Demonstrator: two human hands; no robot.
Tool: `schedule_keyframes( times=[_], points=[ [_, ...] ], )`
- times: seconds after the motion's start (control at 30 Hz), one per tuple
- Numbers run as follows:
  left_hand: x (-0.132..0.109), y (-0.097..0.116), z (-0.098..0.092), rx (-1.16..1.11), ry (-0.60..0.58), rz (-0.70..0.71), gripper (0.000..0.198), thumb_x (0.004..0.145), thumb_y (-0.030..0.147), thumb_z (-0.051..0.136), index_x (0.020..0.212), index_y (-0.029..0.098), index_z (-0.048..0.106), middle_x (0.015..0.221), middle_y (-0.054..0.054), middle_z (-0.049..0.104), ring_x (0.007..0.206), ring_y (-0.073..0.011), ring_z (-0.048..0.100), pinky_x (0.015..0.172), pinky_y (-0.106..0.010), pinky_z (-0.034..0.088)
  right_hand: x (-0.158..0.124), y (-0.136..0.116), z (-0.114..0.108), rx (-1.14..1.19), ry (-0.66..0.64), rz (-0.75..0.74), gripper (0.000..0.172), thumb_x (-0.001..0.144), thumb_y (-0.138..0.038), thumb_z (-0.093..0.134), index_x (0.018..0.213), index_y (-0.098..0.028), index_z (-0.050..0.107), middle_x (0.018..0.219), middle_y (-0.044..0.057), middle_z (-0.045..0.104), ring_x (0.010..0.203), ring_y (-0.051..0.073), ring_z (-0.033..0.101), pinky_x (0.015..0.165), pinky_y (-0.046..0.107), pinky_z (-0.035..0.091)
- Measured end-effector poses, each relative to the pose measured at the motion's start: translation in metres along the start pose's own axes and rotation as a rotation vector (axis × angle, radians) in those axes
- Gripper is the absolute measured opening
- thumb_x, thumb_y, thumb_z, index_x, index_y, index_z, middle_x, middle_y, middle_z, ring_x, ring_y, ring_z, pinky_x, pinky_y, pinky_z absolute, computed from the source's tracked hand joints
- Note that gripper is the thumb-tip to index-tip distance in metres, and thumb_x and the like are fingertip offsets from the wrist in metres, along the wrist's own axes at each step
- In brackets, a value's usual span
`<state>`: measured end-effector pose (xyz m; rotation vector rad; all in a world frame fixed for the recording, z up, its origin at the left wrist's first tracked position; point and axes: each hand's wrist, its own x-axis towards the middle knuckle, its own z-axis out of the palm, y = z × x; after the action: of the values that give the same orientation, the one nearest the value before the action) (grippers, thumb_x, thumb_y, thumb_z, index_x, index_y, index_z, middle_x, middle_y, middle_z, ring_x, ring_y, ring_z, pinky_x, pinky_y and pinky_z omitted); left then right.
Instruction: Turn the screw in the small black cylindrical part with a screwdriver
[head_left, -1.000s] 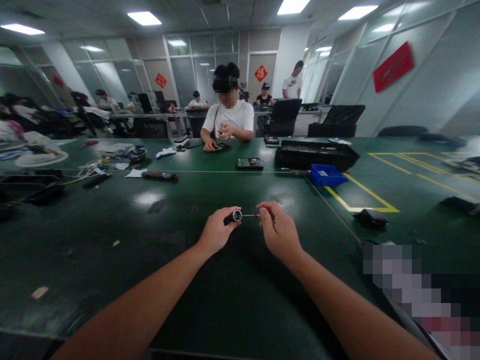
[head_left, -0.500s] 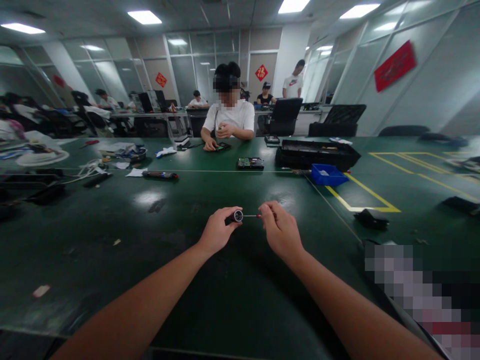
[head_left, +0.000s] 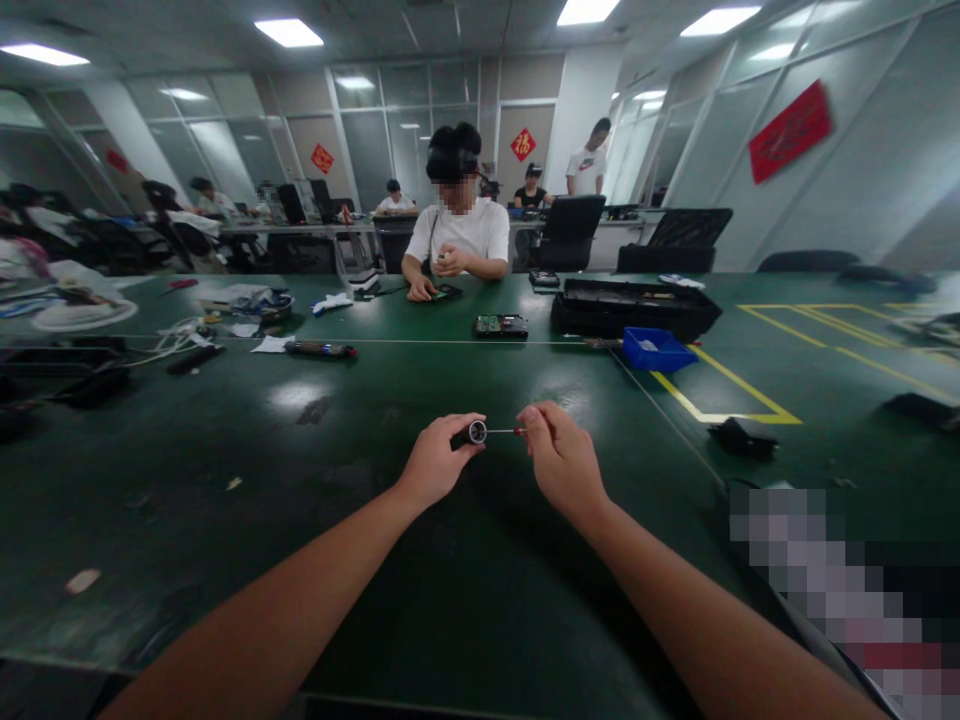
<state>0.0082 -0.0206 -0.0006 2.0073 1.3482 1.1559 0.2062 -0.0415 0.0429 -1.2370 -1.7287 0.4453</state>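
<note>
1. left hand (head_left: 435, 462) is wrapped round a dark tube (head_left: 477, 432); thumb below, fingers above, narrow grip, tube btwn them.
2. tube is up front, approx mid view, held over the worktop (head_left: 465, 610); its round end w/ a pale ring faces the cam, inside dark & too small to read.
3. right hand (head_left: 566, 465) has a thin screwdriver (head_left: 501, 431); thumb & fingers are pinched on the handle, most of it hidden in the hand, red bit showing at the front.
4. screwdriver shaft lies abt level, pointing at the tube's side; tip is at the tube, can't tell if it's touching or goes in.
5. both forearms come in from the near edge, hands close but apart, only the shaft btwn.
6. further back, mid: circuit board (head_left: 501, 326) lying flat, w/ a co-worker (head_left: 459, 235) in a white tee seated behind it, both hands busy over small parts.
7. back right: long black tray (head_left: 634, 312), blue bin (head_left: 658, 350) just in front, yellow tape (head_left: 750, 419) nr it, & a small black block (head_left: 742, 437) beside the tape.
8. back left: dark tool w/ red end (head_left: 321, 350) next to white paper (head_left: 272, 344).
</note>
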Motion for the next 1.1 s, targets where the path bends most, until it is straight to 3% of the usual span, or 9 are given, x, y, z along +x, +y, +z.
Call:
schedule_keyframes(
  times=[0.43,0.57,0.77,0.97,1.1],
  points=[
    [0.0005,-0.0013,0.0002,-0.003,0.007,-0.013,0.041,0.084,0.015,0.073,0.123,0.027,0.068,0.125,-0.002,0.068,0.119,-0.0216,0.059,0.108,-0.039,0.042,-0.0013,0.0001,0.0002,0.037,-0.017,-0.018,0.019,0.100,-0.031,0.043,0.102,-0.022,0.060,0.078,0.001,0.066,0.064,0.017,0.059,0.061,0.029,0.041],
    [0.0006,0.0003,0.0006,0.002,0.004,-0.008,0.040,0.084,0.014,0.073,0.122,0.026,0.068,0.124,-0.002,0.068,0.118,-0.0213,0.060,0.108,-0.039,0.042,-0.0022,-0.0005,0.0002,0.047,-0.013,-0.040,0.015,0.096,-0.025,0.047,0.105,-0.022,0.059,0.082,0.001,0.067,0.073,0.018,0.063,0.067,0.030,0.044],
    [0.0009,0.0023,0.0004,0.003,0.005,-0.004,0.039,0.084,0.016,0.073,0.122,0.026,0.068,0.124,-0.003,0.068,0.118,-0.0220,0.060,0.108,-0.041,0.042,-0.0028,0.0024,0.0020,0.096,0.024,-0.048,0.023,0.102,-0.037,0.043,0.104,-0.023,0.061,0.083,0.002,0.068,0.076,0.019,0.066,0.070,0.032,0.048],
    [0.0008,0.0057,-0.0008,0.016,-0.008,-0.027,0.040,0.085,0.016,0.072,0.122,0.026,0.067,0.124,-0.003,0.068,0.118,-0.0217,0.060,0.108,-0.040,0.042,-0.0016,0.0052,0.0035,0.132,0.091,-0.009,0.024,0.096,-0.044,0.057,0.097,-0.021,0.064,0.086,0.005,0.072,0.078,0.021,0.069,0.072,0.034,0.051],
    [0.0010,0.0062,-0.0008,0.022,-0.008,-0.031,0.039,0.084,0.016,0.072,0.122,0.026,0.067,0.125,-0.004,0.068,0.118,-0.0228,0.060,0.107,-0.041,0.043,-0.0009,0.0042,0.0041,0.148,0.073,0.002,0.029,0.098,-0.046,0.052,0.096,-0.021,0.067,0.082,0.004,0.071,0.075,0.019,0.067,0.070,0.031,0.050]
  ],
)
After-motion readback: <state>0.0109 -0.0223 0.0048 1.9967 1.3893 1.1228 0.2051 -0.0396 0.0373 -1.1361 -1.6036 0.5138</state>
